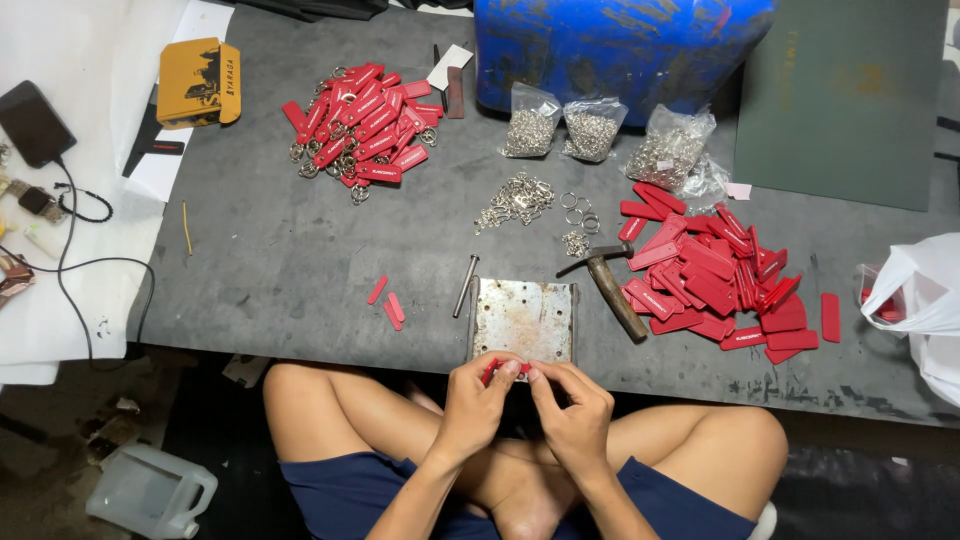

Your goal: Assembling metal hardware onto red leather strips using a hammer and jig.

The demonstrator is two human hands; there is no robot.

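Note:
Both my hands meet just below a worn square metal plate (pixel 522 318) at the near edge of the grey mat. My left hand (pixel 476 400) and my right hand (pixel 570 408) pinch one small red tag (pixel 497 368) between their fingertips. A hammer (pixel 610 285) lies just right of the plate, and a metal punch (pixel 466 284) lies to its left. A heap of loose red tags (pixel 715 275) spreads out on the right. Finished red tags with key rings (pixel 365 125) are piled at the far left.
Three bags of metal rings (pixel 590 132) and loose rings (pixel 520 197) lie ahead. A blue drum (pixel 620 45) stands behind them. A green board (pixel 845 90) is far right, a white plastic bag (pixel 925 300) at the right edge, a yellow box (pixel 198 82) and a phone (pixel 35 122) left.

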